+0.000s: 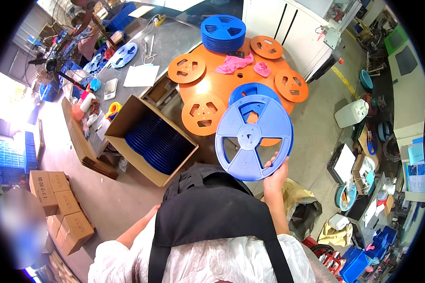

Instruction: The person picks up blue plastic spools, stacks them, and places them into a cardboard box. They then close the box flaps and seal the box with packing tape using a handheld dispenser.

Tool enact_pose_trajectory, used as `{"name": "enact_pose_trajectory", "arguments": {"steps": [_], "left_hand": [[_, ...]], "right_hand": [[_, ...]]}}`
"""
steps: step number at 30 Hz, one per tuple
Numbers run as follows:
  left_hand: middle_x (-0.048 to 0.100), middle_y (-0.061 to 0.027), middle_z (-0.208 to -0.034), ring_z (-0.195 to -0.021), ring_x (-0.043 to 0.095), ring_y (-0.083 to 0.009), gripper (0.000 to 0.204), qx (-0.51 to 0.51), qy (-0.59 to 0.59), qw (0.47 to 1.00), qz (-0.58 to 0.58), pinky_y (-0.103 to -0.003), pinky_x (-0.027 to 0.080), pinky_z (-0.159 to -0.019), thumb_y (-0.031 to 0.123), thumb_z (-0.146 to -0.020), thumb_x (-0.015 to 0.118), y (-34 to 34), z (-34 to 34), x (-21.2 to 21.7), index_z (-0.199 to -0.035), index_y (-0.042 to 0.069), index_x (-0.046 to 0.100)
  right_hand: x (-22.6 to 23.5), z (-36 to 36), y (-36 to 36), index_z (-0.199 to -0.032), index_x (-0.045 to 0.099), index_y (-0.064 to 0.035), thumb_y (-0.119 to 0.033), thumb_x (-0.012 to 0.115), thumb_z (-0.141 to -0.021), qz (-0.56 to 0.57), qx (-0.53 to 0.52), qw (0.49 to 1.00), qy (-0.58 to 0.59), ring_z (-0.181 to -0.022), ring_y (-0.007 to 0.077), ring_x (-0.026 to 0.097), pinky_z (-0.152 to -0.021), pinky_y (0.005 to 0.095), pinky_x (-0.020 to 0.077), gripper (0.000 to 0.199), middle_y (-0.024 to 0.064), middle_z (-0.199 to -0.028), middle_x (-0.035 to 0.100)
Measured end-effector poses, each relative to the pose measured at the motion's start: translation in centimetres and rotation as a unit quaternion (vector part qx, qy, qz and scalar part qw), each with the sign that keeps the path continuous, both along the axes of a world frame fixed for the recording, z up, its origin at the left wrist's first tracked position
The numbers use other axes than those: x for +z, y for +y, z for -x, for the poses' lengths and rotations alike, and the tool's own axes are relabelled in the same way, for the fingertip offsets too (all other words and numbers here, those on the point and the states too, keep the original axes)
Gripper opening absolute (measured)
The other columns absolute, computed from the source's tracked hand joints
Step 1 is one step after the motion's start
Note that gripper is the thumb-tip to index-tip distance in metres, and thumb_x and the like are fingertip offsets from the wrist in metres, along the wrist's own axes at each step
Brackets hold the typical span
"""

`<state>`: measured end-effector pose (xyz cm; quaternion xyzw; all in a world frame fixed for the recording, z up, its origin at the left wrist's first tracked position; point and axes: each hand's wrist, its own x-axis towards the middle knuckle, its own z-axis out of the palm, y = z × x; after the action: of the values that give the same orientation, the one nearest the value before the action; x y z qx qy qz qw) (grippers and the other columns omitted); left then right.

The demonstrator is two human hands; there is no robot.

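My right hand (275,170) grips a large blue plastic reel (253,137) by its lower right rim, fingers curled over the edge, holding it up face-on in front of me. The reel rises above and to the left of the hand. My left hand is hidden: only the left forearm (136,229) shows, running down beside my black apron (212,212), so I cannot tell whether that hand is clenched or loose.

Just beyond the held reel, behind it, a second blue reel (250,90) stands on a round orange table (222,85). Flat on that table, farther from my hand, lie several orange reels (203,114), two pink cloths (234,63) and, at the far edge, a stack of blue reels (223,32).

To the left of my hand, well apart, an open cardboard box (123,120) holds a row of blue reels set on edge (158,146). Beyond it a grey workbench (165,45) carries paper sheets and another blue reel. Far down to the left, closed cartons (63,207) sit on the floor. To the right of my hand stands a white jerrycan (351,113).
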<state>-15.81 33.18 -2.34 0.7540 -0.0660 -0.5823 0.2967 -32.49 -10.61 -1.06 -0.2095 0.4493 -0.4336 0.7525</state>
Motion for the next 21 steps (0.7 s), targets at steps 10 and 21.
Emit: {"name": "enact_pose_trajectory", "arguments": {"steps": [10, 21], "left_hand": [[0.062, -0.0192, -0.110, -0.106, 0.057, -0.0315, 0.026, 0.017, 0.016, 1.000, 0.016, -0.042, 0.046, -0.090, 0.018, -0.083, 0.057, -1.5, -1.5, -0.8, -0.105, 0.006, 0.064], [0.063, -0.0193, -0.108, -0.104, 0.059, -0.0310, 0.024, 0.001, 0.035, 0.999, 0.027, -0.042, 0.047, -0.088, 0.018, -0.082, 0.057, -2.0, -6.2, -1.1, -0.102, 0.007, 0.066]], "right_hand": [[-1.8, -0.4, -2.2, -0.101, 0.054, -0.0076, -0.036, 0.042, -0.098, -0.097, -0.009, 0.990, -0.100, -0.059, 0.0145, 0.049, -0.056, 0.0298, 0.0413, 0.031, 0.0013, -0.072, 0.050], [1.3, -5.7, -0.2, -0.101, 0.056, -0.0077, -0.028, 0.039, -0.097, -0.090, 0.007, 0.983, -0.159, -0.058, 0.0141, 0.051, -0.056, 0.0297, 0.0440, 0.027, 0.0011, -0.072, 0.054]]}}
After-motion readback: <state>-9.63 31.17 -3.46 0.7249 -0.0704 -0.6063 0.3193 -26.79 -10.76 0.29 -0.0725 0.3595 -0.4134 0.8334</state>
